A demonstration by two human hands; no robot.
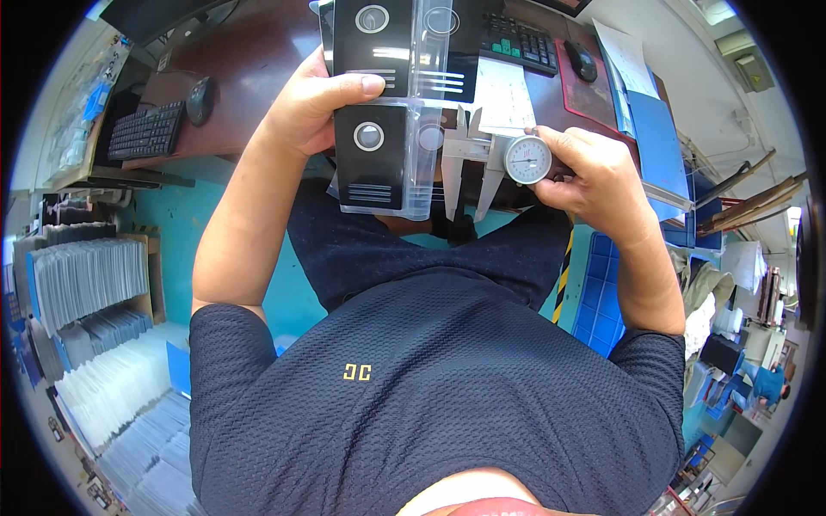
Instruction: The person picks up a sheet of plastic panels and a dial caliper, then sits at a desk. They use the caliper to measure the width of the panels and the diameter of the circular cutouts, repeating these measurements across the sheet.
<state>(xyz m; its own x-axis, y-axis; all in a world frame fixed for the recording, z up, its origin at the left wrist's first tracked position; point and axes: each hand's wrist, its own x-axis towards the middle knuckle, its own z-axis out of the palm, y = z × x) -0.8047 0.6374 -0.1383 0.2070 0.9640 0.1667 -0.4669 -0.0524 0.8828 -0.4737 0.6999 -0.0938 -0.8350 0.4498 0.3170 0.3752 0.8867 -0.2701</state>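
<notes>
My left hand [301, 107] grips a clear plastic tray [418, 185] near the desk edge, its thumb lying across the front. Glossy black panels [372, 168] sit in the tray, each with a ringed round window and short pale lines. In my right hand [598, 176] is a dial caliper [527, 161], held by the dial end between thumb and fingers. Its jaws point down toward my lap and stand apart, just right of the tray. Whether a jaw touches the tray I cannot tell.
On the dark red desk [249, 47] are a keyboard [148, 131] and mouse [200, 101] at left, with another keyboard [519, 43] and mouse [581, 62] at right. Paper [506, 93] lies behind the caliper. Stacked sheets [90, 279] stand low at left, blue crates [598, 288] at right.
</notes>
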